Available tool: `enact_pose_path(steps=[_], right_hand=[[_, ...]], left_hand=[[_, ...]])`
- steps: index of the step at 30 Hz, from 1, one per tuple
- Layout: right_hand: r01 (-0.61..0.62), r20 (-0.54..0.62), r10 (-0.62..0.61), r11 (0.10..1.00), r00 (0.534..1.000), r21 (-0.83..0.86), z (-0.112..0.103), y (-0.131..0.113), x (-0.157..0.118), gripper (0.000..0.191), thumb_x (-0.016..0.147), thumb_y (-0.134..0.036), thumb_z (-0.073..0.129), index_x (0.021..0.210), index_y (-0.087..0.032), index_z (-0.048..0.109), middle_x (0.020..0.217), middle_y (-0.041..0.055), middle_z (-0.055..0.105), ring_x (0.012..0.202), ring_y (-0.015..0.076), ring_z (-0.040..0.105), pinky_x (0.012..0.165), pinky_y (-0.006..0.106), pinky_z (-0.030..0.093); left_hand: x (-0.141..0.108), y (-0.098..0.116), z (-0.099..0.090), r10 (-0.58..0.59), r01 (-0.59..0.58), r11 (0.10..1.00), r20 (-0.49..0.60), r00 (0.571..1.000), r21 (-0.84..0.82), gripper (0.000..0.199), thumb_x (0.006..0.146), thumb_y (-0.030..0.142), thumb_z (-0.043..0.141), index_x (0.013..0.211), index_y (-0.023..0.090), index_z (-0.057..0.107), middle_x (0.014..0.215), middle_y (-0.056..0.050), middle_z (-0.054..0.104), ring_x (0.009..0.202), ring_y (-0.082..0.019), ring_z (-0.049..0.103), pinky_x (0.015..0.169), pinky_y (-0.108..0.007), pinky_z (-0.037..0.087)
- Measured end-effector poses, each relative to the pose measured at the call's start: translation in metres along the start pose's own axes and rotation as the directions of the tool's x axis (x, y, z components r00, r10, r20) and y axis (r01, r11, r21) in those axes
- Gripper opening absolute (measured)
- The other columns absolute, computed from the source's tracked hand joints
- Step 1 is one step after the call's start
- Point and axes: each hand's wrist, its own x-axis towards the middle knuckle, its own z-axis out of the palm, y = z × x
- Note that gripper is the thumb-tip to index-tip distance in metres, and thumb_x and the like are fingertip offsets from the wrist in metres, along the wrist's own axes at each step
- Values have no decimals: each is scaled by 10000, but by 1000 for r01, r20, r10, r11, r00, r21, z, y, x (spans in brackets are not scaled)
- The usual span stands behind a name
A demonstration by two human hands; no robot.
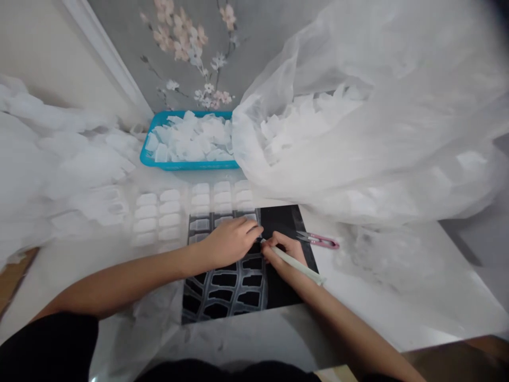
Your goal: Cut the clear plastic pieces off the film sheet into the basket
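Note:
A translucent plastic sheet (238,281) with rows of cut-out openings lies on a black mat (282,286). At the sheet's right edge, my left hand (233,239) is closed, its fingers together and bent down onto the plastic; the fingertips are partly hidden. My right hand (284,252) grips a pale green pen-like craft knife (298,263), its tip meeting the sheet beside my left fingertips. The blade itself is too small to make out. Pink-handled thread snips (320,240) rest at the mat's right edge, near my right hand.
Behind the mat stands a blue tray (191,165) heaped with small translucent pieces. A large clear bag (318,170) of similar pieces bulges over the right side. Rows of white pieces (157,217) lie left of the mat, with crumpled plastic (67,159) farther left.

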Motion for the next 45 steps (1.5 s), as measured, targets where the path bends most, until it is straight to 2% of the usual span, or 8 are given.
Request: enact_pose_path(steps=[5, 9, 17, 23, 26, 31, 36, 45], right_hand=[[52, 46, -47, 993, 998, -105, -1, -7, 6, 255, 762, -173, 556, 598, -201, 363, 549, -76, 353, 524, 82, 322, 513, 229, 256], [63, 53, -56, 988, 997, -138, -1, -10, 8, 279, 769, -171, 542, 596, -200, 325, 559, -74, 295, 536, 83, 288, 517, 237, 236], [40, 26, -37, 989, 999, -140, 2, -11, 5, 292, 771, -194, 535, 601, -214, 299, 543, -71, 283, 519, 90, 291, 499, 244, 224], [45, -5, -46, 992, 999, -119, 2, -13, 4, 272, 751, -202, 557, 586, -214, 341, 545, -69, 301, 521, 91, 303, 497, 243, 237], [36, -64, -34, 999, 997, 29, 3, -20, 0, 262, 756, -223, 592, 592, -212, 388, 547, -66, 384, 519, 91, 346, 497, 237, 269], [85, -24, -82, 988, 996, 127, 15, -39, -6, 269, 787, -249, 617, 583, -203, 447, 540, -49, 456, 517, 95, 385, 506, 242, 308], [101, 75, -104, 994, 992, 50, 30, -35, -2, 256, 783, -238, 601, 573, -195, 461, 542, -48, 469, 526, 93, 402, 513, 230, 319], [77, 122, -76, 997, 990, 2, 35, -21, -1, 257, 811, -261, 602, 593, -200, 481, 540, -51, 494, 509, 91, 434, 513, 224, 342]], left_hand=[[-1, 4, 9, 9, -8, 1000, -33, 999, 27, 242, 881, 54, 474, 1068, 114, 616, 1166, -144, 605, 983, -258, 612, 854, -402, 534], [-4, -2, 11, -195, 107, 916, -197, 961, -387, 186, 957, 127, 442, 1026, 156, 612, 1074, -96, 626, 978, -203, 613, 878, -362, 520], [-4, -18, 13, -842, -68, 157, -169, 513, -985, 135, 995, 375, 424, 969, 246, 453, 954, -20, 591, 767, -110, 601, 707, -272, 537], [-15, -31, -33, -838, -449, 274, -440, 322, -851, 66, 952, 317, 512, 958, 260, 479, 974, 17, 539, 754, -115, 616, 727, -313, 543], [-34, -32, -50, -658, -408, 404, -571, 492, -818, 67, 894, 220, 529, 924, 209, 588, 971, -17, 541, 715, -135, 608, 657, -317, 524], [-59, -18, -30, -293, 66, 801, -293, 910, -594, 300, 860, 95, 393, 986, 172, 654, 1029, -82, 640, 930, -199, 619, 803, -354, 518], [-61, -7, 0, -164, 135, 982, -241, 957, -131, 265, 872, 173, 505, 1102, 155, 636, 1077, -98, 672, 937, -224, 626, 809, -359, 525], [-65, -9, 7, -79, 78, 997, -282, 956, -15, 287, 891, 188, 505, 1138, 145, 643, 1068, -86, 689, 879, -206, 601, 784, -341, 502]])
